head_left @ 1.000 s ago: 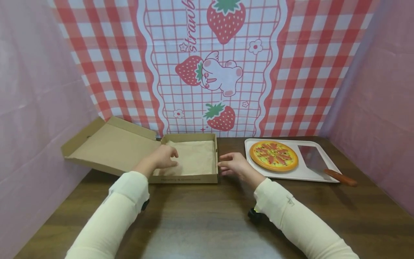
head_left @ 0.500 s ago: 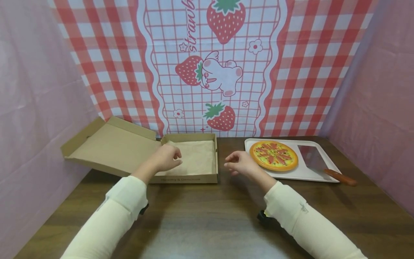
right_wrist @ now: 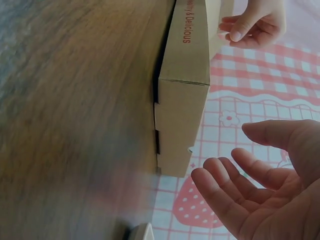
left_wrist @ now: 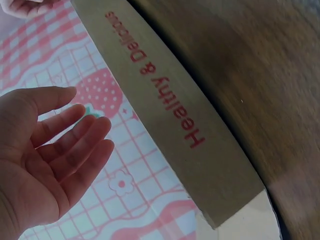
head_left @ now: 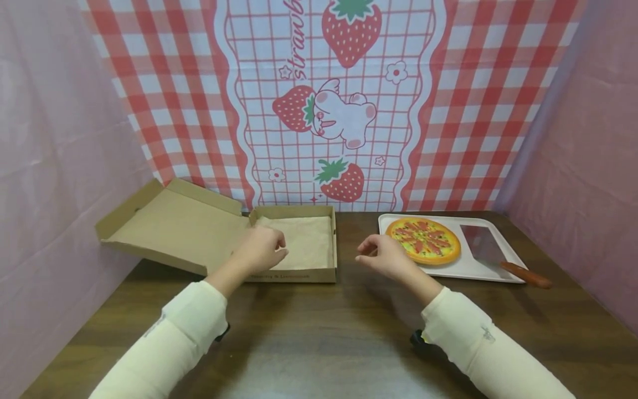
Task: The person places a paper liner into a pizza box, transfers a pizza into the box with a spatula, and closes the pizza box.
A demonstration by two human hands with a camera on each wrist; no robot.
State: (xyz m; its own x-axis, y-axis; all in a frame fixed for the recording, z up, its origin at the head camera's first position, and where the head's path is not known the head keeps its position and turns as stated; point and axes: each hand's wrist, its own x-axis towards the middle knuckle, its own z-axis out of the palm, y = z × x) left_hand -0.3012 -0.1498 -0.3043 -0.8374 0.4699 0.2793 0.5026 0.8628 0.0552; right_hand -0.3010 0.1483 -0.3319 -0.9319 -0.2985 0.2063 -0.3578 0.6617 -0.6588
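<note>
My left hand (head_left: 259,247) hovers above the front left part of an opened cardboard pizza box (head_left: 294,275), fingers loosely bent and holding nothing. In the left wrist view the same hand (left_wrist: 60,150) is apart from the box's front wall (left_wrist: 150,95), which bears red lettering. A sheet of brown paper (head_left: 306,241) lines the box. My right hand (head_left: 386,256) is in the air between the box and a white tray (head_left: 448,271), with nothing in its relaxed fingers. On that tray lies a pizza (head_left: 423,240), partly behind the right hand.
The box lid (head_left: 184,221) leans open to the left. A pizza server with a wooden handle (head_left: 525,274) lies at the tray's right, its handle jutting over the rim. A checked strawberry cloth (head_left: 334,111) hangs behind the wooden table (head_left: 319,343).
My right hand has moved away from the box's right wall, rightward toward the tray. My left hand has shifted slightly right. The box, pizza and tray stay put.
</note>
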